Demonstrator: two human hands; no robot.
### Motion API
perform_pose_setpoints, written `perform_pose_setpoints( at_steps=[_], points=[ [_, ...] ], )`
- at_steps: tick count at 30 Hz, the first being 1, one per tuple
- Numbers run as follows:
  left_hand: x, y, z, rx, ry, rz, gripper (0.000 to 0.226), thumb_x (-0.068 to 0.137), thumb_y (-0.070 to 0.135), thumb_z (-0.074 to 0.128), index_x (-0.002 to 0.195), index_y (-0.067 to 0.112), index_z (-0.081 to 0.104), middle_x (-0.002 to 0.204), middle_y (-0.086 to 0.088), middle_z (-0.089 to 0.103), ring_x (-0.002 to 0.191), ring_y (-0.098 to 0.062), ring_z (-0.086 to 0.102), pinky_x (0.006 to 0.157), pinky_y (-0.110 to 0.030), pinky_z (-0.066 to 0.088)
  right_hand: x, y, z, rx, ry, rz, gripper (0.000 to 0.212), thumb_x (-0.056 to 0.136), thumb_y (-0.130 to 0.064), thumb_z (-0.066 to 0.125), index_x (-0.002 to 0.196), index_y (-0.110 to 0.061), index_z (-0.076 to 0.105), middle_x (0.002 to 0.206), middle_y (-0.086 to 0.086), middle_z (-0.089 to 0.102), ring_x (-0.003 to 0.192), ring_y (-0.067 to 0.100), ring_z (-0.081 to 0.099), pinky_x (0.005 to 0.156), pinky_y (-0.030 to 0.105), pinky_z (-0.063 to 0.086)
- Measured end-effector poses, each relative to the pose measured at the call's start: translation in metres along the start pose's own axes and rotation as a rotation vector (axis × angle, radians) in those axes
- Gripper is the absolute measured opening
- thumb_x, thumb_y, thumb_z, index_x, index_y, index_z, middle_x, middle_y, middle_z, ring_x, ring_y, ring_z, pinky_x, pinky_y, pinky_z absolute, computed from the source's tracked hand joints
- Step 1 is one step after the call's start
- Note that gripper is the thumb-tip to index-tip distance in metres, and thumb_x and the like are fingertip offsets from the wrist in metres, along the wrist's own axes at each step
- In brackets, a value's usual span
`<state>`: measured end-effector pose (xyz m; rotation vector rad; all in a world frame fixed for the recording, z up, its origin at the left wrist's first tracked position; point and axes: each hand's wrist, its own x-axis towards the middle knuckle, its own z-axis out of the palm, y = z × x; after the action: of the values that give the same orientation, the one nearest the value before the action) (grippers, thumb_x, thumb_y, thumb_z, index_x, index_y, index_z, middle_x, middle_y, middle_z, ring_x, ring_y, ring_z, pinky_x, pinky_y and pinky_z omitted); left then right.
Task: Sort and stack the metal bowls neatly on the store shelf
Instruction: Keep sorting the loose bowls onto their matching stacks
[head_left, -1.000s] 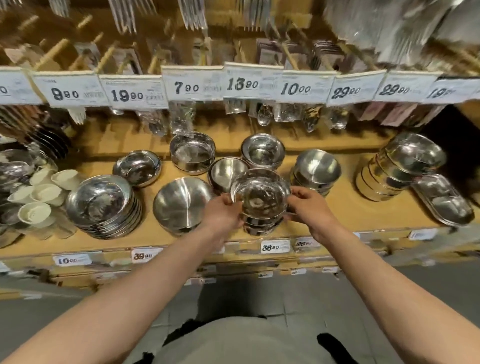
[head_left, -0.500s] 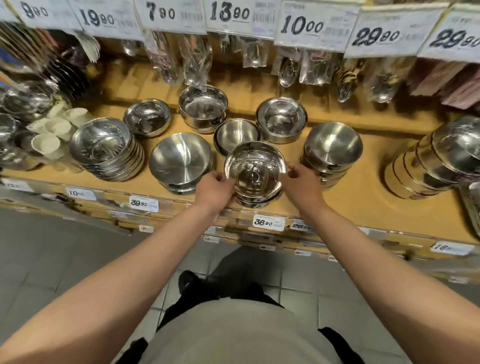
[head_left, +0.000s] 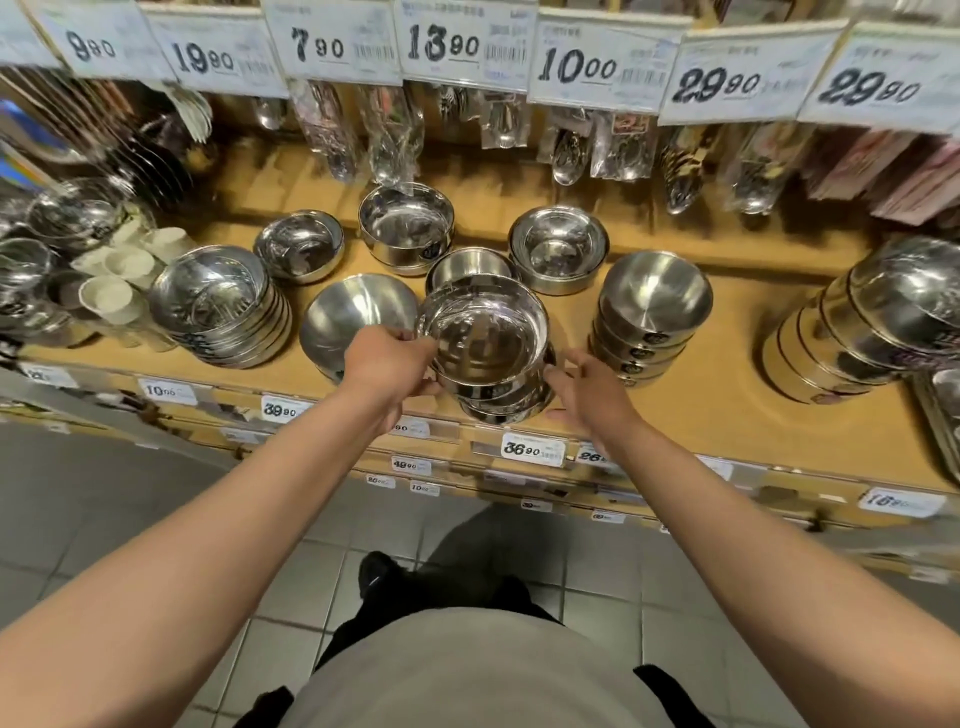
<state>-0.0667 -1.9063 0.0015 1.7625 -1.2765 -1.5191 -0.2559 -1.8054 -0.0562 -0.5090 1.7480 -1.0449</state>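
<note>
A shiny round steel bowl (head_left: 485, 340) sits tilted atop a short stack of like bowls (head_left: 506, 405) at the front edge of the tan wooden shelf (head_left: 727, 415). The left hand (head_left: 387, 366) pinches its near-left rim, fingers curled. The right hand (head_left: 584, 387) hovers just beside the stack, fingers spread and holding nothing.

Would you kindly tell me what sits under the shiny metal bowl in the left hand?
Under the shiny round metal bowl, gripped by the left hand, sits a short stack of similar steel bowls on the wooden shelf. Their insides and exact count are covered.
</note>
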Motion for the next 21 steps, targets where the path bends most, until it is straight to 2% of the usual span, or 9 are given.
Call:
perform_pose_setpoints(
  at_steps=[2, 4, 8, 10, 13, 16, 18, 19, 21],
  points=[
    [0.0, 0.005, -0.006, -0.014, -0.005, 0.001, 0.007, 0.093, 0.003, 0.066, 0.086, 0.002, 0.064, 0.084, -0.017, 0.072, 0.052, -0.021, 0.071, 0.057, -0.034, 0.064, 0.003, 0.003, 0.003, 0.12, -0.017, 0.066, 0.048, 0.099, -0.011, 0.063, 0.144, -0.011, 0.048, 0.135, 0.007, 0.057, 0.115, 0.025, 0.063, 0.094, 0.043, 0.059],
    [-0.001, 0.007, -0.009, -0.021, 0.0, 0.006, 0.009, 0.093, 0.003, 0.065, 0.085, 0.003, 0.062, 0.086, -0.016, 0.072, 0.053, -0.022, 0.07, 0.054, -0.031, 0.063, 0.003, 0.006, 0.006, 0.218, 0.009, 0.134, 0.046, 0.098, -0.003, 0.062, 0.141, -0.003, 0.048, 0.14, 0.015, 0.057, 0.117, 0.029, 0.065, 0.097, 0.043, 0.057],
    [-0.003, 0.003, -0.011, -0.04, 0.001, 0.012, 0.01, 0.094, 0.001, 0.064, 0.085, 0.003, 0.06, 0.088, -0.016, 0.069, 0.054, -0.022, 0.068, 0.053, -0.031, 0.062, -0.007, 0.015, 0.012, 0.284, 0.044, 0.252, 0.025, 0.097, 0.001, 0.06, 0.122, 0.003, 0.056, 0.124, 0.017, 0.064, 0.09, 0.021, 0.07, 0.094, 0.042, 0.059],
    [-0.004, -0.002, -0.011, -0.046, -0.001, 0.002, 0.008, 0.094, 0.001, 0.064, 0.088, 0.001, 0.059, 0.092, -0.017, 0.068, 0.055, -0.021, 0.068, 0.051, -0.03, 0.062, -0.011, 0.016, 0.011, 0.255, 0.005, 0.28, 0.019, 0.099, -0.004, 0.061, 0.115, 0.004, 0.06, 0.111, 0.017, 0.068, 0.087, 0.022, 0.07, 0.088, 0.039, 0.061],
    [-0.004, -0.011, -0.011, -0.058, 0.006, -0.013, 0.006, 0.093, 0.0, 0.066, 0.094, -0.002, 0.06, 0.094, -0.019, 0.064, 0.057, -0.022, 0.066, 0.046, -0.026, 0.057, -0.006, 0.007, 0.006, 0.2, 0.021, 0.272, 0.019, 0.099, -0.012, 0.063, 0.114, -0.001, 0.056, 0.119, 0.019, 0.065, 0.088, 0.024, 0.071, 0.083, 0.038, 0.063],
    [-0.004, -0.016, -0.01, -0.07, -0.004, -0.031, 0.017, 0.093, 0.0, 0.066, 0.107, -0.009, 0.062, 0.097, -0.021, 0.064, 0.06, -0.023, 0.067, 0.045, -0.025, 0.056, 0.004, -0.001, 0.006, 0.159, 0.033, 0.271, 0.037, 0.099, -0.008, 0.063, 0.133, 0.0, 0.051, 0.129, 0.02, 0.062, 0.101, 0.026, 0.07, 0.097, 0.041, 0.057],
    [-0.003, -0.017, -0.007, -0.067, -0.003, -0.037, 0.022, 0.092, 0.0, 0.066, 0.111, -0.011, 0.062, 0.098, -0.02, 0.065, 0.059, -0.021, 0.068, 0.046, -0.026, 0.057, 0.006, -0.004, 0.011, 0.158, 0.014, 0.274, 0.027, 0.098, -0.004, 0.062, 0.124, -0.004, 0.056, 0.129, 0.022, 0.063, 0.11, 0.031, 0.069, 0.094, 0.039, 0.058],
    [-0.001, -0.018, -0.006, -0.071, -0.001, -0.039, 0.023, 0.092, 0.0, 0.067, 0.111, -0.01, 0.063, 0.097, -0.019, 0.066, 0.058, -0.02, 0.068, 0.047, -0.026, 0.057, 0.007, -0.004, 0.013, 0.156, 0.015, 0.284, 0.018, 0.098, -0.002, 0.061, 0.116, -0.006, 0.057, 0.127, 0.023, 0.064, 0.109, 0.031, 0.07, 0.093, 0.039, 0.058],
    [0.0, -0.017, -0.001, -0.081, -0.001, -0.052, 0.023, 0.09, 0.001, 0.07, 0.11, -0.01, 0.063, 0.095, -0.019, 0.066, 0.061, -0.022, 0.068, 0.049, -0.028, 0.059, 0.007, -0.003, 0.017, 0.169, 0.024, 0.311, 0.025, 0.099, -0.001, 0.06, 0.123, -0.005, 0.055, 0.115, 0.02, 0.068, 0.096, 0.028, 0.073, 0.091, 0.038, 0.06]
  ],
)
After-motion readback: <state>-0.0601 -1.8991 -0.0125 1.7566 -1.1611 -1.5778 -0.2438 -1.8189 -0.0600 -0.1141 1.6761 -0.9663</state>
